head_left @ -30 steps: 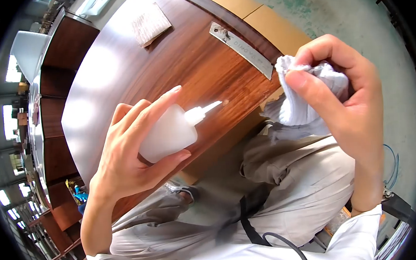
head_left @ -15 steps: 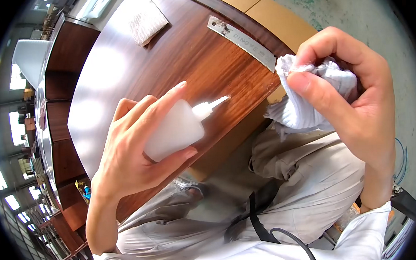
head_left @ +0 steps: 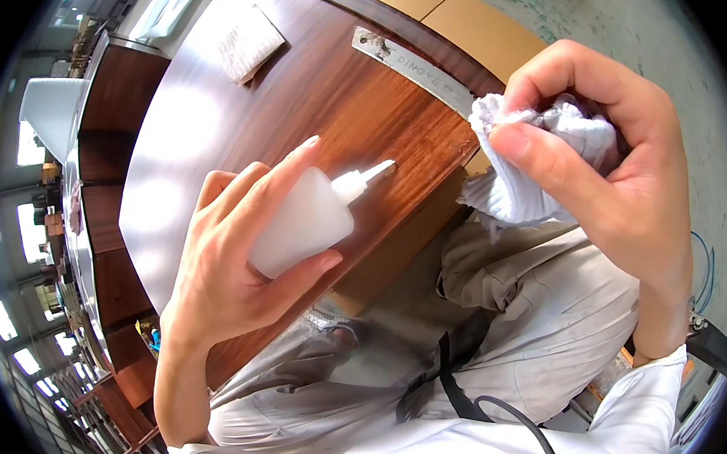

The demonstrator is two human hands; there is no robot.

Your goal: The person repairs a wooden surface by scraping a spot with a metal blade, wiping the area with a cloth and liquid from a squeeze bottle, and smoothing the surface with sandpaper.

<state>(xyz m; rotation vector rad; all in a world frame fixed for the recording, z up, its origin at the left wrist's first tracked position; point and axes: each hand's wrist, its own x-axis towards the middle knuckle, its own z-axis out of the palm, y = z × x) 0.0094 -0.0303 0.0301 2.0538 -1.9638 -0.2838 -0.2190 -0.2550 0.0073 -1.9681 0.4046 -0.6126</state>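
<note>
A white squeeze bottle with a narrow pointed nozzle rests in the grip of my left hand, tilted over the brown wood-grain panel. Its nozzle points up and to the right, toward the panel's near edge. My left thumb lies along one side and the fingers along the other; the index finger is stretched out. Bunched in my right hand is a white ribbed knit cloth, pinched between thumb and index finger. Whether it is a glove I cannot tell. It hangs beyond the panel's right edge, above my knee.
A metal scraper blade with stamped letters lies near the panel's far right edge. A pale folded pad sits farther back on the wood-grain panel. Cardboard lies beyond it. Dark wooden cabinet pieces stand at left.
Both hands keep their holds on the bottle and cloth. The view has shifted slightly, with the blade and pad now a little farther left; the hands barely move.
</note>
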